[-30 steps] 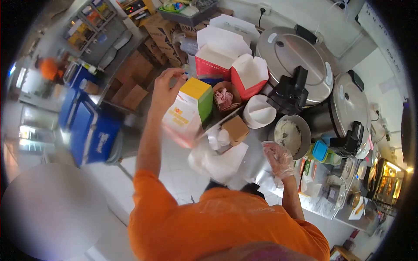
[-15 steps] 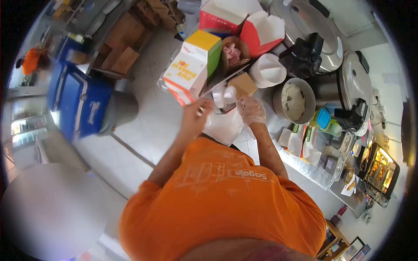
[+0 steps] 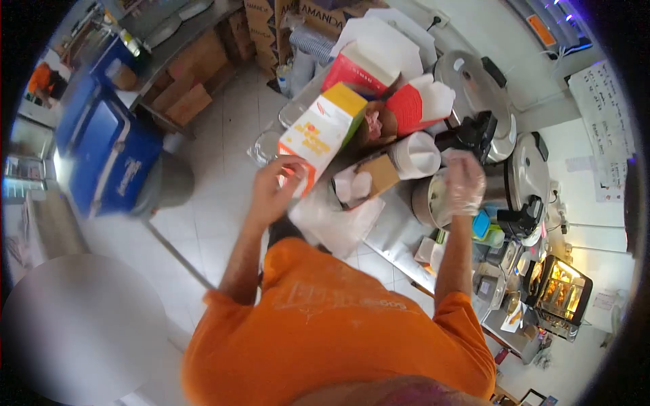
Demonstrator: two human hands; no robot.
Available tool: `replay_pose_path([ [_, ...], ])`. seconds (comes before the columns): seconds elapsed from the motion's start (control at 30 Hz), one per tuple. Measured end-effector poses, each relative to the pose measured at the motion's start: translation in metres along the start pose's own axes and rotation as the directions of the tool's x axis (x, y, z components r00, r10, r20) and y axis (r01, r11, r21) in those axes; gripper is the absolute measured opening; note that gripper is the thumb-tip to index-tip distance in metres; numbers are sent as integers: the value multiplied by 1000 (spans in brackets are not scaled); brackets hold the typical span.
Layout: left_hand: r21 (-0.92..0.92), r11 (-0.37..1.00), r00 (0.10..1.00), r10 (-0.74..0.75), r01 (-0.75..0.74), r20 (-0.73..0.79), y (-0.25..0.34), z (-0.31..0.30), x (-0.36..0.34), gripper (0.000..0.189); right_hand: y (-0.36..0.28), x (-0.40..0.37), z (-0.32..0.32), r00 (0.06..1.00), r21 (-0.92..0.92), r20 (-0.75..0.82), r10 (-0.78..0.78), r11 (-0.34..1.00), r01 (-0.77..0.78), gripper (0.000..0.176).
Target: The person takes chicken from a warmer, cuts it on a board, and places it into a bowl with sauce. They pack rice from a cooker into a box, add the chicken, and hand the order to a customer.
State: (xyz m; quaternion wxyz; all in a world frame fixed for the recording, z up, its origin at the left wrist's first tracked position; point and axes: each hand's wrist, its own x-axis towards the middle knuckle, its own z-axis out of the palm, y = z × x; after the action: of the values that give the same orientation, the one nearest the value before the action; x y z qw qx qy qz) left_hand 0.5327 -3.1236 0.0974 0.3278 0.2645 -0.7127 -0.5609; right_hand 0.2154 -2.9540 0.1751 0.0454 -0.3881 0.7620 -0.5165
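Carton [image 3: 321,132] at counter [image 3: 393,237] edge, L hand [image 3: 276,188] gripping; R hand [image 3: 466,181] open over rice pot [image 3: 425,203].

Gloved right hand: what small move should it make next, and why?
Probably lower it straight into the metal pot. The gloved right hand hangs open and empty just above the pot's rim, while the left hand touches the lower end of the carton, so the pot seems the nearest thing to reach.

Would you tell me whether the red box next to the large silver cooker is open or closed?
Open: the red box has its white flaps standing up, showing the white inside.
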Motion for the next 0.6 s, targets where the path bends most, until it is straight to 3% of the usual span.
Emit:
replay_pose_path([
  [0.03, -12, 999, 988, 49, -52, -149, -8, -12, 18, 19, -25, 25, -2, 998, 33, 28, 59, 998, -60, 23],
  [0.07, -14, 997, 988, 68, -71, -139, -11, -24, 36, 19, -46, 51, 0, 992, 65, 56, 116, 991, -120, 25],
  [0.13, -67, 998, 983, -23, 11, -180, -19, -47, 75, 14, -67, 118, 21, 996, -188, 19, 88, 979, -83, 31],
  [0.2, -96, 995, 992, 18, -30, -126, -45, -64, 123, 17, -102, 185, 65, 997, -379, 33, -69, 922, 77, 39],
  [0.27, 6, 1000, 999, 19, -19, -41, -63, -75, 191, 23, -101, 260, 112, 970, -532, 197, -140, 816, 226, 40],
  [0.33, 65, 988, 990, 137, -138, 12, -94, -72, 267, 36, -37, 349, 162, 951, -606, 305, -56, 759, 239, 25],
  [0.37, 114, 972, 979, 205, -206, 15, -104, -62, 305, 40, 8, 393, 182, 786, -632, 569, -239, 485, 605, 25],
  [0.4, 168, 933, 947, 319, -319, 26, -114, -49, 344, 44, 56, 429, 196, 514, -497, 807, -292, 138, 857, 25],
  [0.43, 226, 875, 902, 429, -427, 45, -121, -36, 382, 48, 101, 455, 210, 518, -501, 812, -270, 133, 855, 25],
  [0.47, 225, 887, 915, 400, -403, 60, -120, -20, 416, 50, 141, 472, 221, 611, -514, 786, -97, 448, 731, 26],
  [0.5, 226, 896, 924, 374, -382, 78, -119, -5, 443, 53, 161, 481, 227, 644, -512, 759, 96, 698, 500, 28],
  [0.53, 206, 900, 924, 374, -383, 85, -131, 7, 468, 53, 148, 478, 232, 649, -530, 752, 115, 692, 490, 28],
  [0.57, 151, 910, 898, 333, -385, 286, -150, 24, 487, 51, 120, 463, 236, 602, -635, 706, 373, 710, 304, 36],
  [0.6, 97, 920, 831, 294, -380, 472, -161, 35, 498, 49, 100, 454, 238, 496, -735, 627, 601, 667, 121, 43],
])
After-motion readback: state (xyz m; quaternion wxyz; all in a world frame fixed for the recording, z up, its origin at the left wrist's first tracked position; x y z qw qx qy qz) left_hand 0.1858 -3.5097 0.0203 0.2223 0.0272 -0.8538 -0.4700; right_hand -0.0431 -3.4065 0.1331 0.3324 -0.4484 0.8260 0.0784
